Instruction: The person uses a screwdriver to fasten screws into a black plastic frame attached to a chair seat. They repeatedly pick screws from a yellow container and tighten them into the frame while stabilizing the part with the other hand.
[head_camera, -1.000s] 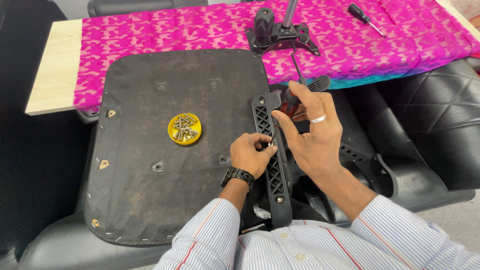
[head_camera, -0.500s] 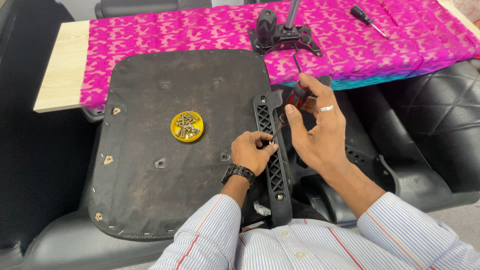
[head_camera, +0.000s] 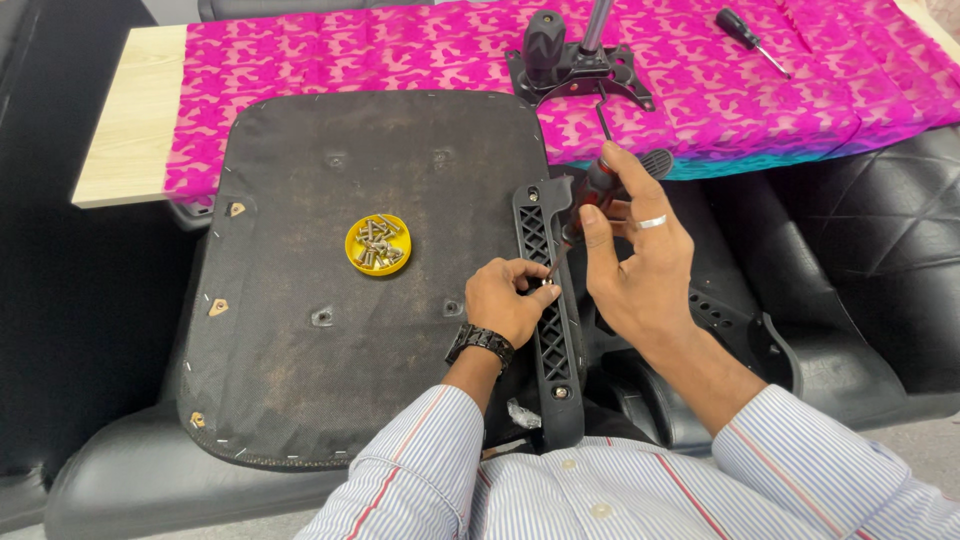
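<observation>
Right hand (head_camera: 640, 265) is wrapped around a red-handled screwdriver (head_camera: 590, 200), tip down at the black armrest bracket (head_camera: 548, 300) lying on the upturned seat base (head_camera: 330, 300). Left hand (head_camera: 508, 300) pinches a screw at that bracket; yellow screw dish (head_camera: 378, 244) well left.

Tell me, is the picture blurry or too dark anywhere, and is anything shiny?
In the head view, the light is bright and even, with only soft shadows; the hands, left and right, look sharp, as do the screws in the yellow cup; the black sofa shows mild glare on its quilted leather, and the screwdriver shows no motion blur.
</observation>
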